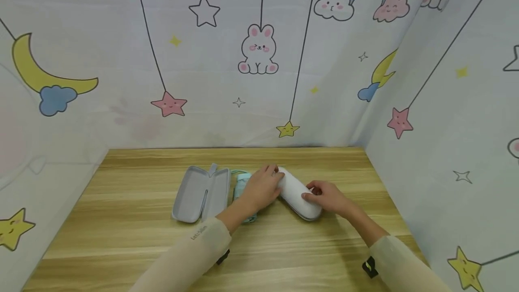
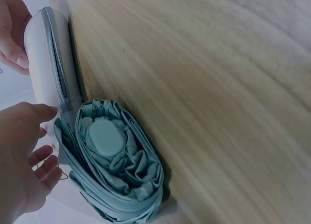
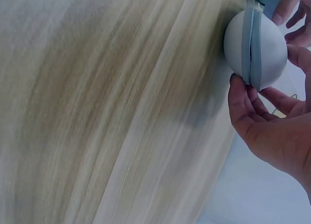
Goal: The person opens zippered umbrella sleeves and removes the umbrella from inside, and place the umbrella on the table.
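Observation:
A white zippered case (image 1: 298, 195) with a rounded, elongated shell lies slantwise on the wooden table, with a grey-blue zipper band along its side. My right hand (image 1: 326, 197) grips its near right end, thumb on the upper side and fingers low around the end. At the far left end, my left hand (image 1: 263, 186) holds the case between thumb and fingers, close to the zipper's end. Just beneath the left hand sits a folded teal umbrella (image 2: 116, 161), partly hidden by that hand in the head view.
Left of the umbrella, an open pale grey case (image 1: 192, 195) lies flat with both halves spread and a tab at the top. The wooden table (image 1: 134, 247) meets patterned white curtains (image 1: 121, 57) at the back and sides.

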Demonstrator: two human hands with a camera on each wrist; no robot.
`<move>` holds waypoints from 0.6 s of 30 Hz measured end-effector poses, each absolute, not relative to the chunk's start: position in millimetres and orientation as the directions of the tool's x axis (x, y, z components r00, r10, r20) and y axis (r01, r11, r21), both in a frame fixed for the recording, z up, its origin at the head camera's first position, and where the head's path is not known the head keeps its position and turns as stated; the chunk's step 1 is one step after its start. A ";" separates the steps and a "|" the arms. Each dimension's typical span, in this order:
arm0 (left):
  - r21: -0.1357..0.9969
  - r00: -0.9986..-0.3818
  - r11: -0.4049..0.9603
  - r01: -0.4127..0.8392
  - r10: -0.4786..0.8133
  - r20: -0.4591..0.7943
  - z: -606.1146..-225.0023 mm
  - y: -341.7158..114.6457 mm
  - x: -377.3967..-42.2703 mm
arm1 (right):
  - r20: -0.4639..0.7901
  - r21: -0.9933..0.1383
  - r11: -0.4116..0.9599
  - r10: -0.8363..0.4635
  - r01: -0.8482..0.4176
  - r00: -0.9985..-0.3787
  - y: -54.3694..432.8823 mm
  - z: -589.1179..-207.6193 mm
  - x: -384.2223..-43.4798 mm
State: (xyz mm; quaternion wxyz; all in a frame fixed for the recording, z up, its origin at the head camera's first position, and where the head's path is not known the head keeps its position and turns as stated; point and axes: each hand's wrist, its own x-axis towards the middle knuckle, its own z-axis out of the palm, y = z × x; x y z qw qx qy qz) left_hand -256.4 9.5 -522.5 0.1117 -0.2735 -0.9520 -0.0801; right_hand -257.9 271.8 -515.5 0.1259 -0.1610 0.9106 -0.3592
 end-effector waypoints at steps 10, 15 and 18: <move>0.265 -0.884 0.847 0.461 0.411 0.224 -520.4 25.3 -249.9 | -0.210 -0.727 0.682 -0.323 -0.074 -0.923 261.6 -513.0 -247.6; 0.291 -0.894 0.846 0.448 0.419 0.158 -516.8 33.3 -247.8 | -0.241 -0.738 0.674 -0.315 -0.038 -0.918 258.4 -515.0 -247.2; 0.310 -0.903 0.849 0.429 0.408 0.133 -515.2 36.6 -246.9 | -0.253 -0.751 0.660 -0.307 -0.013 -0.917 255.9 -514.0 -246.9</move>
